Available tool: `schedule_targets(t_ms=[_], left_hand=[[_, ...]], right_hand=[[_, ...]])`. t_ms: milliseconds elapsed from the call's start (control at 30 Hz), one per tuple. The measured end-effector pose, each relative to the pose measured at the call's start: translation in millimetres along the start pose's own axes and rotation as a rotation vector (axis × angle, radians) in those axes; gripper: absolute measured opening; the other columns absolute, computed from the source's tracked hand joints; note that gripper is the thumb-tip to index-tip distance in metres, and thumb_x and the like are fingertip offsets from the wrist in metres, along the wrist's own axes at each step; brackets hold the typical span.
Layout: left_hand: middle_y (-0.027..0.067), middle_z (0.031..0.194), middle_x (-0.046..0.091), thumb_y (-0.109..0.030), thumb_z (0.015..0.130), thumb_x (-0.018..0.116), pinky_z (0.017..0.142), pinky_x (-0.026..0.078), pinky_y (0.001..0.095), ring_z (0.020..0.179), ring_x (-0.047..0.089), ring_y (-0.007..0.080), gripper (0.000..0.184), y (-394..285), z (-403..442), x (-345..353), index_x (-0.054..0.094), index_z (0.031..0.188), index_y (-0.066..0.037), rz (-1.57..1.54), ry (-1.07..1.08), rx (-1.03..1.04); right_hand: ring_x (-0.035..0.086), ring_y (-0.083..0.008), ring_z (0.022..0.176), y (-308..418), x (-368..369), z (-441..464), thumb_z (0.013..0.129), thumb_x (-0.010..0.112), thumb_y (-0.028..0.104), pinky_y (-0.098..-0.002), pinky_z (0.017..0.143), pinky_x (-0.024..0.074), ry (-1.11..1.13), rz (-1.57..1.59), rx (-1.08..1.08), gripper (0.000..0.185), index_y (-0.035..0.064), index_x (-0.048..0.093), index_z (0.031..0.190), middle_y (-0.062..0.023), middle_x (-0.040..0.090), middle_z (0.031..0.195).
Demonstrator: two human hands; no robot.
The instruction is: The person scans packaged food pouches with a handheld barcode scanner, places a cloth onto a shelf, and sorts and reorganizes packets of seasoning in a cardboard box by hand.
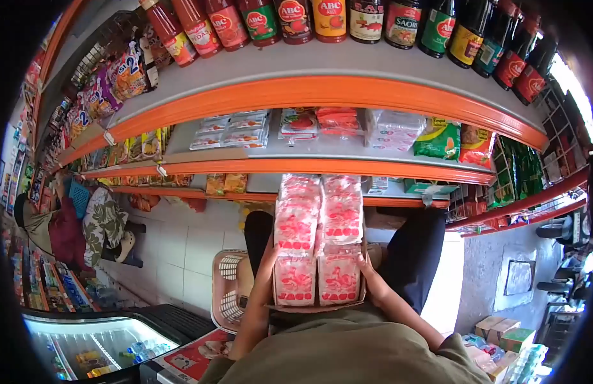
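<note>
A shallow cardboard box [309, 308] full of white packets with red print [296, 280] is held up before my body, its far end by the shelf edge. The packets stand in two rows. My left hand [267, 265] grips the box's left side, and my right hand [373, 276] grips the opposite side with the thumb near the rim. The fingers underneath are mostly hidden.
Orange-edged shelves [322, 93] carry sauce bottles [293, 22] above and stacked packets [395, 128] below. A beige plastic basket [226, 294] stands on the floor to the left. A glass-topped freezer [104, 345] is lower left; another person [69, 230] is farther left.
</note>
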State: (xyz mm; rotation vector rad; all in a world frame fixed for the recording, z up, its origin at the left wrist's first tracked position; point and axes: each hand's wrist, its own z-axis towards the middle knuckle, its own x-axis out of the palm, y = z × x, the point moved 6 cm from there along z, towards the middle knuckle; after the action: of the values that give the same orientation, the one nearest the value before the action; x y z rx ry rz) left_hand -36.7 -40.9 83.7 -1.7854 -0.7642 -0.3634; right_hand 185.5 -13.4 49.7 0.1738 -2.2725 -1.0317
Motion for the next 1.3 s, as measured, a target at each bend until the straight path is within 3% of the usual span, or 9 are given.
schedule_targets(t_ms=[67, 200, 367, 467, 533, 800, 933, 1200, 1300], left_hand=[[0.0096, 0.136, 0.038, -0.030, 0.090, 0.050, 0.097, 0.034, 0.0305, 0.120, 0.041, 0.0175, 0.063, 5, 13, 8, 0.022, 0.140, -0.005, 0.080, 0.031, 0.025], [0.0079, 0.137, 0.036, -0.029, 0.092, 0.049, 0.099, 0.032, 0.0314, 0.122, 0.039, 0.0174, 0.061, 24, 27, 38, 0.021, 0.141, -0.006, 0.001, 0.118, -0.071], [0.0084, 0.138, 0.035, -0.033, 0.089, 0.051, 0.099, 0.032, 0.0323, 0.123, 0.038, 0.0183, 0.065, 49, 42, 35, 0.021, 0.142, -0.009, 0.025, 0.121, -0.082], [0.0088, 0.137, 0.037, -0.034, 0.089, 0.051, 0.098, 0.034, 0.0325, 0.121, 0.040, 0.0188, 0.066, 46, 41, 27, 0.021, 0.142, -0.009, 0.056, 0.109, -0.082], [0.0092, 0.134, 0.040, -0.034, 0.089, 0.052, 0.095, 0.037, 0.0327, 0.118, 0.044, 0.0194, 0.066, 42, 41, 16, 0.021, 0.142, -0.008, 0.119, 0.068, -0.109], [0.0093, 0.124, 0.047, -0.038, 0.089, 0.050, 0.087, 0.044, 0.0326, 0.108, 0.052, 0.0202, 0.060, 61, 42, -29, 0.029, 0.136, -0.008, -0.206, -0.069, -0.228], [0.0086, 0.125, 0.047, -0.037, 0.089, 0.050, 0.088, 0.043, 0.0316, 0.107, 0.052, 0.0186, 0.060, 56, 65, -32, 0.030, 0.136, -0.007, 0.028, -0.053, -0.096], [0.0082, 0.121, 0.050, -0.040, 0.088, 0.050, 0.086, 0.045, 0.0333, 0.105, 0.054, 0.0203, 0.056, 23, 75, 19, 0.036, 0.132, -0.008, -0.102, 0.014, -0.189], [0.0086, 0.120, 0.051, -0.043, 0.089, 0.049, 0.085, 0.046, 0.0339, 0.103, 0.055, 0.0203, 0.055, 21, 97, 2, 0.039, 0.129, -0.007, -0.112, 0.038, -0.248]], right_hand=[[0.016, -0.0223, 0.134, 0, -14, -9, 0.092, 0.037, 0.050, -0.0354, 0.108, 0.0154, -0.103, 0.011, -0.001, 0.075, 0.0132, -0.002, 0.144, -0.0091, 0.015, 0.147], [0.020, -0.0221, 0.133, 13, -36, -18, 0.092, 0.038, 0.050, -0.0361, 0.107, 0.0192, -0.156, 0.057, -0.057, 0.072, 0.0180, 0.000, 0.144, -0.0092, 0.018, 0.146], [0.024, -0.0220, 0.131, 34, -48, -23, 0.094, 0.037, 0.044, -0.0351, 0.106, 0.0233, -0.201, 0.064, -0.090, 0.065, 0.0196, 0.003, 0.144, -0.0095, 0.022, 0.144], [0.025, -0.0229, 0.131, 22, -53, -19, 0.092, 0.038, 0.049, -0.0383, 0.106, 0.0251, -0.258, -0.025, -0.091, 0.068, 0.0182, 0.006, 0.144, -0.0081, 0.021, 0.144], [0.014, -0.0227, 0.135, 16, -49, -11, 0.093, 0.035, 0.051, -0.0349, 0.108, 0.0144, -0.198, -0.075, -0.119, 0.075, 0.0130, -0.004, 0.144, -0.0110, 0.013, 0.147], [0.016, -0.0221, 0.134, 37, -25, 14, 0.094, 0.036, 0.047, -0.0322, 0.107, 0.0175, -0.147, -0.120, -0.160, 0.072, 0.0134, -0.001, 0.144, -0.0138, 0.014, 0.147], [0.019, -0.0227, 0.133, 23, -41, 28, 0.093, 0.038, 0.049, -0.0330, 0.107, 0.0188, -0.164, -0.039, -0.100, 0.074, 0.0131, 0.000, 0.144, -0.0129, 0.016, 0.146], [0.014, -0.0235, 0.135, 31, -46, 51, 0.092, 0.035, 0.052, -0.0341, 0.108, 0.0166, -0.165, -0.081, -0.162, 0.075, 0.0133, -0.003, 0.144, -0.0128, 0.012, 0.147], [0.017, -0.0254, 0.134, 35, -45, 67, 0.092, 0.032, 0.053, -0.0337, 0.107, 0.0171, -0.212, -0.199, -0.153, 0.074, 0.0152, -0.005, 0.144, -0.0142, 0.014, 0.146]])
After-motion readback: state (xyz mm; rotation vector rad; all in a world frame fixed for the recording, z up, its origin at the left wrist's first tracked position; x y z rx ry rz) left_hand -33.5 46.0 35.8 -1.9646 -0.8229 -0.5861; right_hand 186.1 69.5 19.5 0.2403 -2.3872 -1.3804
